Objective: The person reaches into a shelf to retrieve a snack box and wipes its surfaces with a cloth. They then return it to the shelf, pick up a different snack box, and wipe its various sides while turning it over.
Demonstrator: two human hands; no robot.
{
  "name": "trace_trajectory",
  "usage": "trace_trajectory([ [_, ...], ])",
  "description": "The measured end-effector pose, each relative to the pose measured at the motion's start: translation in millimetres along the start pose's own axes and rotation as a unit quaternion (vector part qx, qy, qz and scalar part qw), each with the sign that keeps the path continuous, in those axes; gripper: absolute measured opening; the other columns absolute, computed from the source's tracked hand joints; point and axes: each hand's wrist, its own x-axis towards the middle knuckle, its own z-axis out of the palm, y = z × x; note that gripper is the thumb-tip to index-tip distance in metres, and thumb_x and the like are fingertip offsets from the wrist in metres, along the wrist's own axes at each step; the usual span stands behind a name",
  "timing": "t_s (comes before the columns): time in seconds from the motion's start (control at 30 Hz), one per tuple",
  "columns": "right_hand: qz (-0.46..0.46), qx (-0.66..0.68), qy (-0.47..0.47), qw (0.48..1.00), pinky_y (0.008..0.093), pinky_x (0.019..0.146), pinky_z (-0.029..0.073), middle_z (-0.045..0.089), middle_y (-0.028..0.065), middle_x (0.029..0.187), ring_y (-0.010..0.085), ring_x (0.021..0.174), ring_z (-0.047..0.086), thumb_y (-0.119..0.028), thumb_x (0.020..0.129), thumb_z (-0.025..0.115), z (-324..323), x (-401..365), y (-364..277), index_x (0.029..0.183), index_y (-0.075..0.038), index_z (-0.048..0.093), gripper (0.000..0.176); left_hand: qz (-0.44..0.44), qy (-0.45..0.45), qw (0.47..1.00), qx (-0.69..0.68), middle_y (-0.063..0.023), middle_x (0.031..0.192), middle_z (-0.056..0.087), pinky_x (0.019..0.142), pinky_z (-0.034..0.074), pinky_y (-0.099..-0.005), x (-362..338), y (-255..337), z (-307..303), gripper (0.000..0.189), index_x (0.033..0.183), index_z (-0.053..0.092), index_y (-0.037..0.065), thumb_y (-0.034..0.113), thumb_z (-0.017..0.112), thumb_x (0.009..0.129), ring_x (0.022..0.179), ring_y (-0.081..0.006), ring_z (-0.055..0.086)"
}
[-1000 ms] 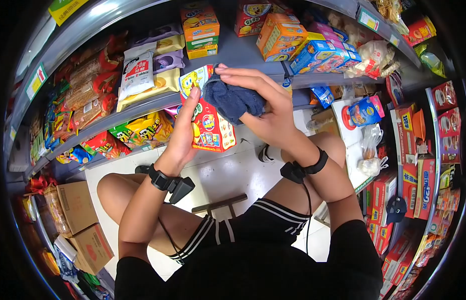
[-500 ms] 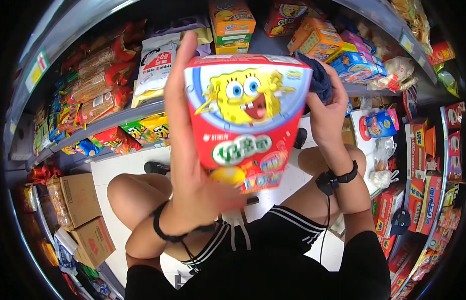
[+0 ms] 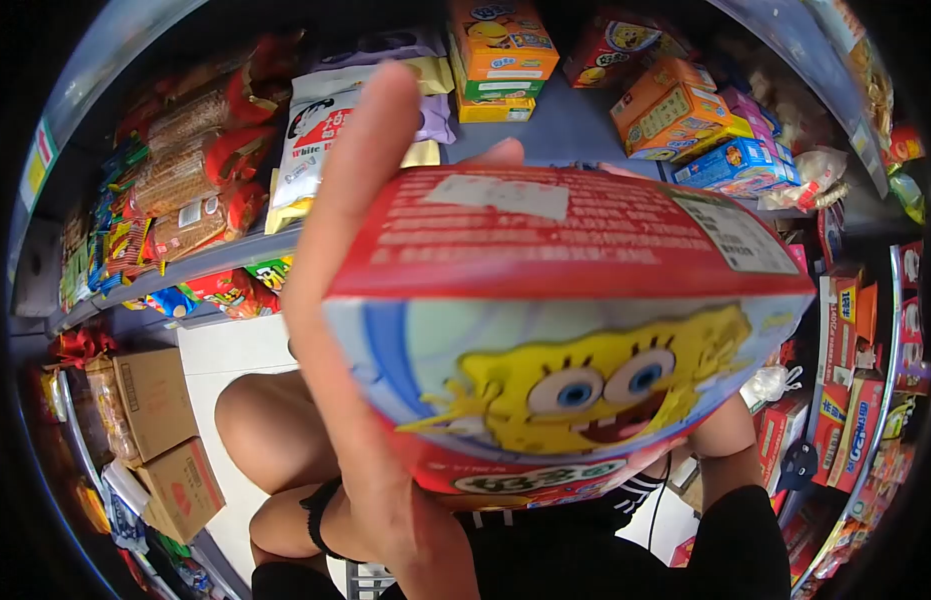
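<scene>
My left hand (image 3: 350,400) grips a red snack box (image 3: 575,385) by its left side, thumb up along the edge. The box shows a yellow cartoon sponge on its front. Its red top face, tilted toward me, carries a torn white sticker (image 3: 497,197) and a barcode label (image 3: 735,235). Behind the box's top edge a fingertip (image 3: 500,153) peeks out. My right forearm (image 3: 725,445) runs up behind the box, which hides most or all of that hand. Only a scrap of dark blue cloth (image 3: 587,165) may show above the rear edge.
Ahead, a grey shelf (image 3: 560,125) bears stacked orange boxes (image 3: 502,45), White Rabbit candy bags (image 3: 310,130) and more boxes (image 3: 675,115). Cardboard cartons (image 3: 153,405) stand at left. Red cartons (image 3: 850,430) and a dark cap (image 3: 798,463) are at right. My bent knee (image 3: 270,430) is below.
The box has come nearer to my head and tipped, so its top face now shows. My right hand, earlier visible with dark blue cloth, has gone behind the box.
</scene>
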Motion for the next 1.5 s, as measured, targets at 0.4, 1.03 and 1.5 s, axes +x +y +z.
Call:
trace_trajectory([
  [0.4, -0.009, 0.008, -0.019, 1.0, 0.0339, 0.122, 0.05, 0.071, 0.0134, 0.152, 0.0177, 0.138, 0.067, 0.017, 0.092, 0.077, 1, 0, -1, 0.149, 0.005, 0.066, 0.059, 0.018, -0.007, 0.999, 0.034, -0.0219, 0.156, 0.061, 0.12, 0.056, -0.0492, -7, -3, -4, 0.077, 0.18, 0.028, 0.011, 0.032, 0.063, 0.115, 0.139, -0.0331, 0.067],
  [1.03, -0.118, -0.125, -0.045, 0.984, 0.0329, 0.12, 0.05, 0.072, 0.0135, 0.149, 0.0189, 0.137, 0.068, 0.011, 0.091, 0.08, -8, 10, 4, 0.147, 0.006, 0.068, 0.057, 0.033, -0.001, 0.997, 0.066, -0.0221, 0.153, 0.065, 0.117, 0.059, -0.0521, 0, -18, 0, 0.077, 0.18, 0.029, 0.015, 0.038, 0.063, 0.115, 0.137, -0.0358, 0.07],
  [1.5, -0.042, -0.009, 0.016, 0.999, 0.0338, 0.116, 0.054, 0.075, 0.0097, 0.144, 0.0172, 0.13, 0.072, 0.008, 0.097, 0.081, 34, 22, -30, 0.145, 0.003, 0.069, 0.049, -0.248, 0.106, 0.956, -0.117, -0.0079, 0.129, 0.082, 0.098, 0.068, -0.0388, 29, -46, -47, 0.048, 0.143, 0.062, 0.007, 0.045, 0.067, 0.114, 0.111, -0.0196, 0.084],
])
